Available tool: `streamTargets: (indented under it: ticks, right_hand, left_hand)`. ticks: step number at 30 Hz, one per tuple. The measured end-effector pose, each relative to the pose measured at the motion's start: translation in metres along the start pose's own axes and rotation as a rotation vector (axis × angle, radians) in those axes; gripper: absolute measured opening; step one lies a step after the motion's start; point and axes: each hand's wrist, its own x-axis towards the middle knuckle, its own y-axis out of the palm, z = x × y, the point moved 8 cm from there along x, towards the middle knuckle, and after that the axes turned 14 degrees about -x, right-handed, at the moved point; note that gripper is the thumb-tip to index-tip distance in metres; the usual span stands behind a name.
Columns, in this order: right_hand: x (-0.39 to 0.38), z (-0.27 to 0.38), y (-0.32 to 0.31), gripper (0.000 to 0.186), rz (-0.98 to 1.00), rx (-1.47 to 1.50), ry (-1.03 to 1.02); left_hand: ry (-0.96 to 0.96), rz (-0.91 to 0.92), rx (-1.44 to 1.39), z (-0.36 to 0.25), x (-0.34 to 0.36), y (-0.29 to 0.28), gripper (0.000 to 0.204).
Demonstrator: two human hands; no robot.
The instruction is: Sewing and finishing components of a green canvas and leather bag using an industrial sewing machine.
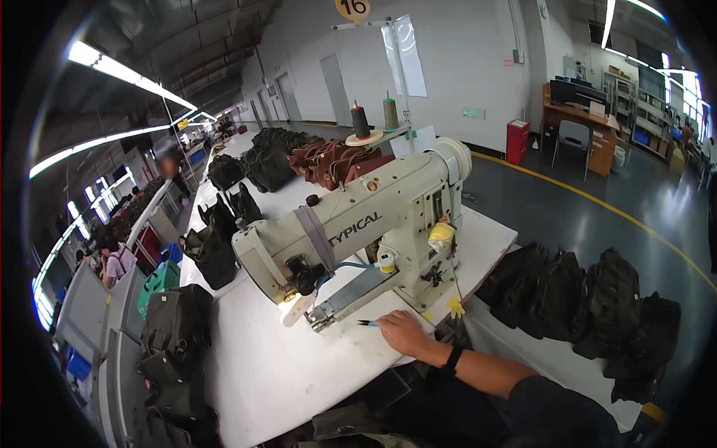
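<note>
My right hand (405, 333) rests on the white table top (276, 373), with a dark band at its wrist. Its fingers are closed round small thread snips (369, 323), blue with two dark points that face left. Just beyond the hand stands a large cream sewing machine (403, 198), its lamp lit by the needle end. No cloth shows under its arm. My left hand is out of sight. A dark green bag (351, 424) lies low at the near edge, partly cut off by the picture's rim.
Dark green bags (175, 336) line the table's left side, with more bags (261, 160) and red-brown ones (328, 160) behind the machine. Thread cones (361, 122) stand on a holder. To the right, several dark bags (567, 295) lie on a lower white surface (515, 343).
</note>
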Motion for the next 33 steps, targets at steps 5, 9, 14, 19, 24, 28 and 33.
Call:
streamTargets:
  ticks: [5,9,14,19,24,28,33]
  right_hand:
    - [-0.005,-0.010,-0.001,0.036,-0.038,0.029,0.068]
    - [0.008,-0.008,-0.013,0.032,-0.095,0.186,0.113]
    - [-0.012,-0.024,0.006,0.031,0.017,0.339,0.119]
    - [-0.012,0.005,-0.016,0.030,0.341,1.078,0.653]
    - [-0.002,0.129,-0.065,0.026,0.565,0.893,0.398]
    - [-0.006,0.194,-0.088,0.020,0.713,0.761,0.095]
    - [-0.026,0.230,-0.074,0.014,0.753,0.861,-0.019]
  left_hand:
    - [-0.051,-0.090,0.003,0.020,0.015,-0.017,0.030]
    - [-0.007,-0.201,-0.056,0.032,0.024,-0.024,0.036]
    - [-0.067,-0.270,-0.030,0.055,0.025,-0.026,0.026]
    - [-0.155,-0.196,-0.336,0.072,0.035,-0.014,0.015]
    - [-0.195,-0.212,-0.346,0.067,0.028,-0.014,0.016]
    - [-0.243,-0.192,-0.316,0.060,0.026,-0.005,0.018]
    - [-0.302,-0.152,-0.382,0.062,0.025,0.005,0.026]
